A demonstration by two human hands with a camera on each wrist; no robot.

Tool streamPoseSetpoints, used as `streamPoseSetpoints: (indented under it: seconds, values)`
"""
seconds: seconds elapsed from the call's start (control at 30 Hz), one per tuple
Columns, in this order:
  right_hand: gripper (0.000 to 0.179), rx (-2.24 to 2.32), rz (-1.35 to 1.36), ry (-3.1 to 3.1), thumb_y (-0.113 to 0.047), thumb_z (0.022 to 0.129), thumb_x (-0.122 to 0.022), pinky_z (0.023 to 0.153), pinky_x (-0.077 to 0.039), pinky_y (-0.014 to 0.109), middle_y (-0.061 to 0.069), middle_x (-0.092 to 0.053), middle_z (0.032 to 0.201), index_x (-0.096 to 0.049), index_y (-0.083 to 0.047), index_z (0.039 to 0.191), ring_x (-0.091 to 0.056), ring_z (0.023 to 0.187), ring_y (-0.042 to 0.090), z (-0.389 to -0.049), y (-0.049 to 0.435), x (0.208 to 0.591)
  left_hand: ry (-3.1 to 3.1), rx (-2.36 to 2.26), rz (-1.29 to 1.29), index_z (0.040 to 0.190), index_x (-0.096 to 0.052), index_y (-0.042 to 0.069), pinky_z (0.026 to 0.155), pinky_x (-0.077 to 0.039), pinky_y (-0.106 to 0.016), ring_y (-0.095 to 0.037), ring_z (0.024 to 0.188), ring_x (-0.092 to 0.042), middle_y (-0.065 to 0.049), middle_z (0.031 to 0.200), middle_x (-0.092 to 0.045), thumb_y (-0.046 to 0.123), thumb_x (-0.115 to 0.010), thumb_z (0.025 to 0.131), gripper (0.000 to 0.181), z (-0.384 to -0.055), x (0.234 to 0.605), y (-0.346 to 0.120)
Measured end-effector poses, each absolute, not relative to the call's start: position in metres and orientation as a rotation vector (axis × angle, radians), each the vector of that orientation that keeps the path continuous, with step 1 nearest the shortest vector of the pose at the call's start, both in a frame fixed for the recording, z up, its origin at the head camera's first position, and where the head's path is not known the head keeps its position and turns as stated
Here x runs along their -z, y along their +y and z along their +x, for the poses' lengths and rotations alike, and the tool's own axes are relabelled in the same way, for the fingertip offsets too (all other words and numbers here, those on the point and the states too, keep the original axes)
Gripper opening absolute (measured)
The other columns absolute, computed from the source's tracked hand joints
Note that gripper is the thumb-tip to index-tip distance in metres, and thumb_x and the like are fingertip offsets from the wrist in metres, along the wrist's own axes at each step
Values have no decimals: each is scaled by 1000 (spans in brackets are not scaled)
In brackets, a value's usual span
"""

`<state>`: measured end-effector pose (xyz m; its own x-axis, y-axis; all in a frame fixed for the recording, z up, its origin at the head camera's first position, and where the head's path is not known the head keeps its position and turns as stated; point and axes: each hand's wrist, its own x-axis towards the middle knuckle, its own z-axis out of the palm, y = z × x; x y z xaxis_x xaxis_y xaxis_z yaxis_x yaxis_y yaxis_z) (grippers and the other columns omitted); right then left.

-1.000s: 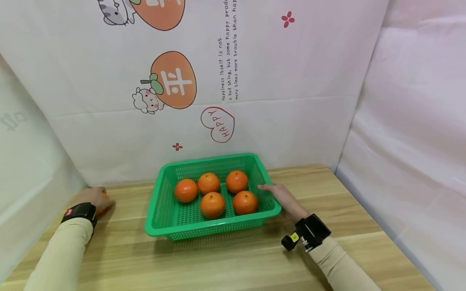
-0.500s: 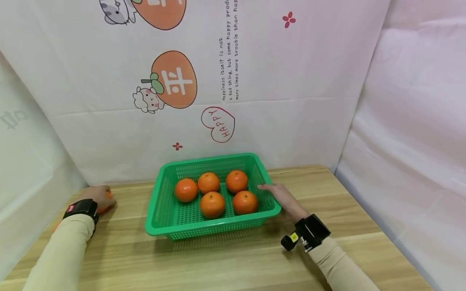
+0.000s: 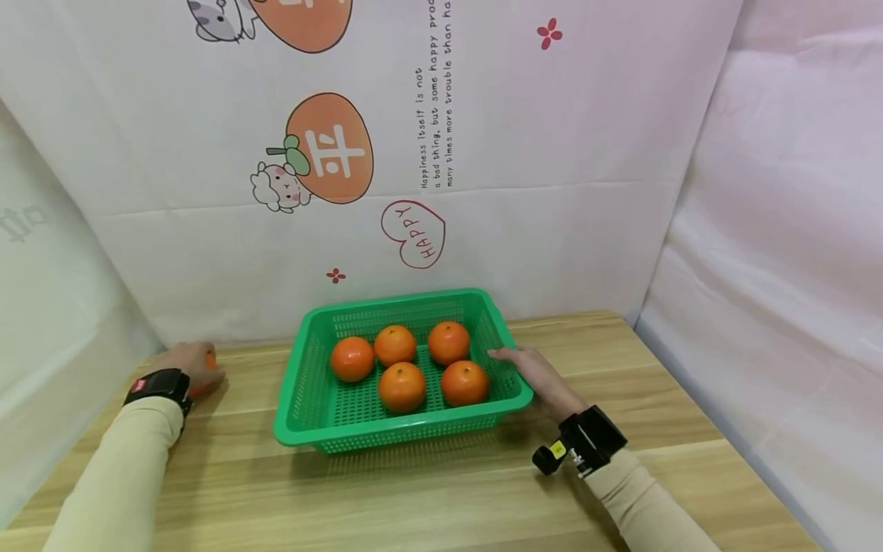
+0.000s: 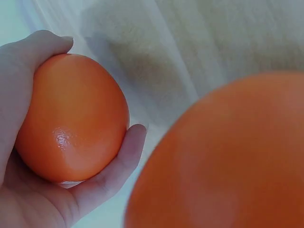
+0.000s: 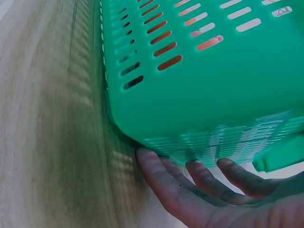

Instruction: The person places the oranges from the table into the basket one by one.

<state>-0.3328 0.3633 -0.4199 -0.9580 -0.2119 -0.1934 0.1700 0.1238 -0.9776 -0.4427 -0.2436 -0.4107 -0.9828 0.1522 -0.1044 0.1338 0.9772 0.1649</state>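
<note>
At the left of the head view, my left hand [image 3: 189,366] holds an orange [image 4: 73,118], its fingers and thumb curled round the fruit. A second orange [image 4: 232,161] looms close to the left wrist camera; in the head view the left arm hides it. A green plastic basket [image 3: 403,423] stands in the middle of the table with several oranges [image 3: 402,387] inside. My right hand [image 3: 541,377] grips the basket's right side. Its thumb lies over the rim, and its fingertips [image 5: 228,166] press the outer wall near the tabletop.
The wooden table [image 3: 386,498] meets a printed white cloth [image 3: 524,245] at the back. White cloth walls rise at the left and right sides. Bare tabletop shows between the left hand and the basket.
My left hand has shifted slightly away from me and to the right, with the orange in its grip. The right hand and the basket have stayed in place.
</note>
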Motion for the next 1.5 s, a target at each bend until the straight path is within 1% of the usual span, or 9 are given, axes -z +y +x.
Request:
streamPoseSetpoints:
  seconds: [0.2,0.33,0.47,0.6,0.87,1.03,1.2,1.33,1.5]
  values:
    - [65,1884,-19,2171,-37,105,-53,83,-64,35,21,-75,119,-47,10,150,-76,89,18,-333,361,418,3076,-255,327,104,-62,-3,60,-44,-37,-30,74,-57,-17,84,-61,31,-72,91,37,-449,397,-237]
    - [65,1868,-7,2177,-37,105,-53,84,-64,36,19,-76,119,-46,10,150,-75,89,17,-332,360,418,3138,-256,429,106,-64,-2,59,-43,-36,-30,77,-56,-19,88,-62,30,-74,92,37,-452,384,-229]
    - [65,1885,1,2162,-37,105,-53,83,-63,35,19,-76,118,-46,10,149,-75,88,17,-330,360,418,3167,-238,517,110,-66,0,63,-47,-39,-32,82,-60,-23,98,-65,32,-75,91,38,-447,367,-214]
    - [65,1891,-20,2158,-37,105,-54,85,-64,37,20,-74,122,-47,11,149,-75,91,16,-331,359,420,3161,-170,639,115,-67,3,67,-51,-42,-29,82,-61,-24,105,-64,32,-76,91,39,-433,351,-191]
    - [66,1885,-2,2162,-37,105,-54,86,-63,34,21,-72,130,-46,10,150,-74,95,15,-331,359,420,3194,-136,934,117,-70,9,67,-49,-35,-20,77,-57,-13,99,-61,28,-79,91,33,-399,328,-135]
    - [68,1877,0,2165,-38,105,-54,86,-63,33,21,-73,128,-45,10,151,-74,94,15,-332,361,421,3182,-122,1151,119,-72,12,66,-50,-32,-17,77,-57,-11,104,-63,28,-82,90,35,-373,315,-100]
    - [67,1878,12,2162,-39,104,-55,84,-63,34,19,-75,123,-46,9,150,-75,92,16,-332,361,420,3128,-93,1350,119,-72,18,66,-47,-26,-13,78,-54,-6,105,-60,32,-84,89,35,-344,309,-64]
    - [67,1882,9,2153,-38,104,-54,86,-63,34,20,-74,123,-46,9,151,-75,92,16,-332,360,420,3033,-168,1432,119,-72,21,68,-50,-23,-11,82,-56,-1,107,-60,34,-85,89,35,-331,308,-44]
    - [68,1898,-7,2135,-37,105,-54,89,-63,37,23,-70,133,-43,10,152,-75,97,17,-330,361,419,2954,-206,1433,118,-72,23,70,-53,-22,-13,88,-59,-2,110,-61,34,-85,88,35,-329,306,-27]
